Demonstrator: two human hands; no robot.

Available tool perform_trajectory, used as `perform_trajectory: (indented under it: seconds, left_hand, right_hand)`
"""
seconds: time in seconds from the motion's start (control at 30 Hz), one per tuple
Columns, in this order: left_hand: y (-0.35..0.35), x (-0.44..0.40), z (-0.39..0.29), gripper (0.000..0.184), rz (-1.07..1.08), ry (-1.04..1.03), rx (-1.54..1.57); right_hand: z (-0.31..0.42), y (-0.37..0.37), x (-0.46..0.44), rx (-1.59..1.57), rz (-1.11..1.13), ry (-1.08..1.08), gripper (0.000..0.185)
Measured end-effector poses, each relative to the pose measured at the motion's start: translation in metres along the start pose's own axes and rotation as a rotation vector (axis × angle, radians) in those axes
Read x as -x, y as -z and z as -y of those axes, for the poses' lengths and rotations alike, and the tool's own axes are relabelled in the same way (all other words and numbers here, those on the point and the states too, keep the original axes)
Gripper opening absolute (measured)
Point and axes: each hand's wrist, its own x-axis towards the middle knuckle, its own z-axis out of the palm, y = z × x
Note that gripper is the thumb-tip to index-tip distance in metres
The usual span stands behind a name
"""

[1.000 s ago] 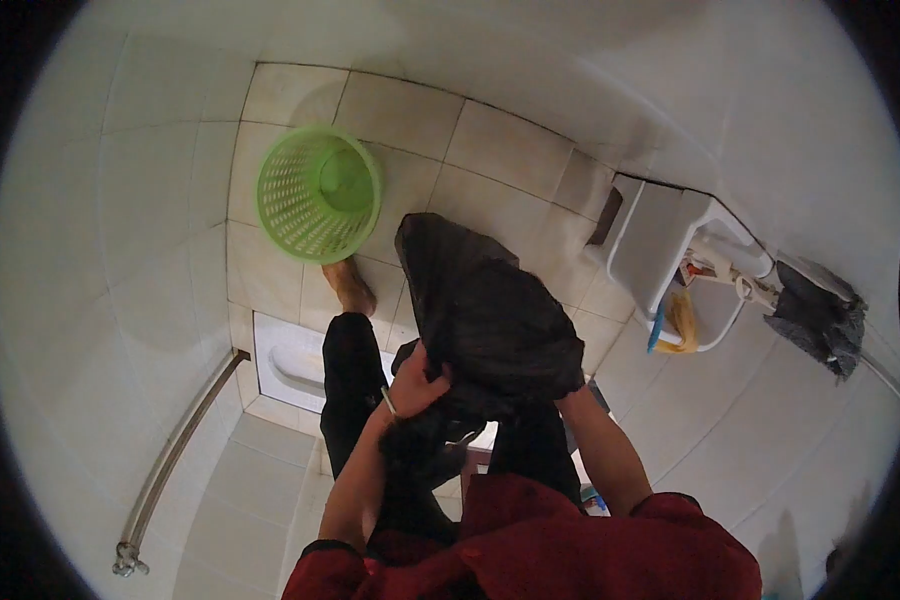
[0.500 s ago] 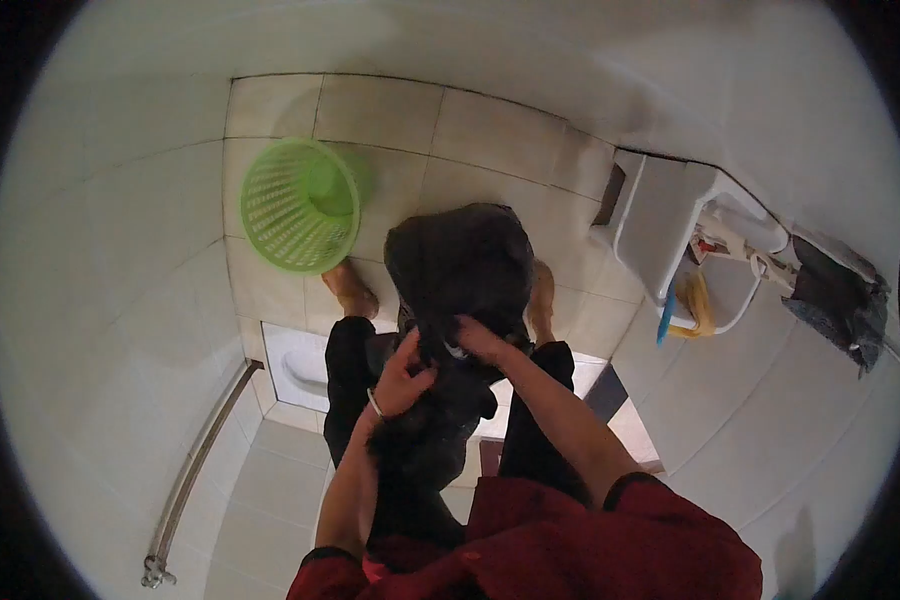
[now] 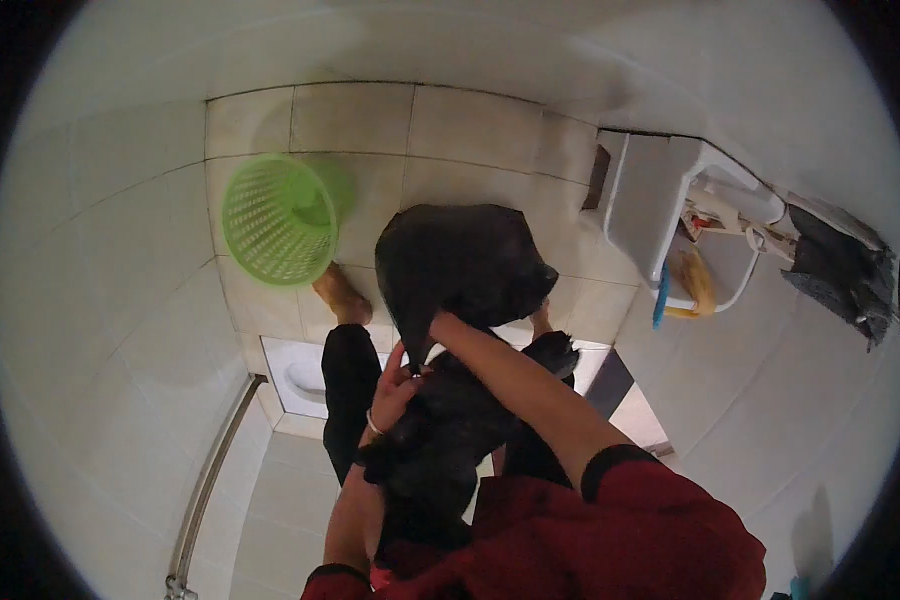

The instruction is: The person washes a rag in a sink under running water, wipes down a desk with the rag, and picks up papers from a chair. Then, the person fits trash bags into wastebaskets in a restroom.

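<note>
A dark garment [image 3: 460, 260] hangs in front of me, spread wide at its far end and bunched near my lap. My left hand [image 3: 396, 385] grips its narrow edge, fingers bent round the dark cloth; a light band circles that wrist. My right forearm crosses over toward the left, and my right hand [image 3: 442, 328] reaches into the dark cloth, its fingers hidden by it. More black fluffy cloth [image 3: 440, 440] lies over my left forearm and lap.
A green perforated basket [image 3: 280, 220] stands on the tiled floor at the upper left. Below it is a white squat toilet [image 3: 295, 375]. A pipe [image 3: 215, 470] runs along the left wall. At the right, a white basin-like fixture [image 3: 650, 200] stands near a hanging grey cloth [image 3: 838, 270].
My right hand has moved from the garment's right side across to its middle and into the cloth. The garment has spread out and shifted slightly left. The basket appears lower and further left.
</note>
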Motion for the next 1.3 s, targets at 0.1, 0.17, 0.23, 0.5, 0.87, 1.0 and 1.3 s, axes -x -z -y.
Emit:
perform_trajectory:
  seconds: [0.1, 0.17, 0.23, 0.5, 0.87, 1.0, 1.3]
  left_hand:
    - [0.003, -0.002, 0.001, 0.066, -0.063, 0.027, 0.005]
    - [0.002, -0.004, -0.004, 0.067, -0.016, 0.033, -0.025]
    - [-0.002, -0.007, -0.011, 0.067, 0.029, 0.034, -0.059]
    - [-0.027, -0.014, -0.022, 0.069, -0.007, 0.084, -0.236]
    - [-0.127, -0.029, -0.057, 0.075, 0.201, 0.011, -0.657]
    - [-0.17, -0.08, -0.067, 0.076, 0.367, -0.099, -0.773]
    - [-0.22, -0.211, -0.056, 0.066, 0.454, -0.276, -0.974]
  right_hand:
    - [-0.007, 0.015, 0.046, -0.057, -0.157, 0.066, 0.03]
    - [-0.019, 0.033, 0.085, -0.222, -0.245, 0.074, 0.029]
    - [-0.04, 0.044, 0.114, -0.54, -0.203, -0.06, 0.019]
    - [-0.168, -0.021, 0.085, -0.141, -0.063, -0.416, 0.017]
    - [-0.15, 0.033, 0.233, -0.34, -0.182, -0.494, 0.028]
    - [-0.132, 0.065, 0.263, -0.528, -0.305, -0.667, 0.025]
    - [-0.179, 0.014, 0.221, -0.561, -0.52, -0.71, 0.021]
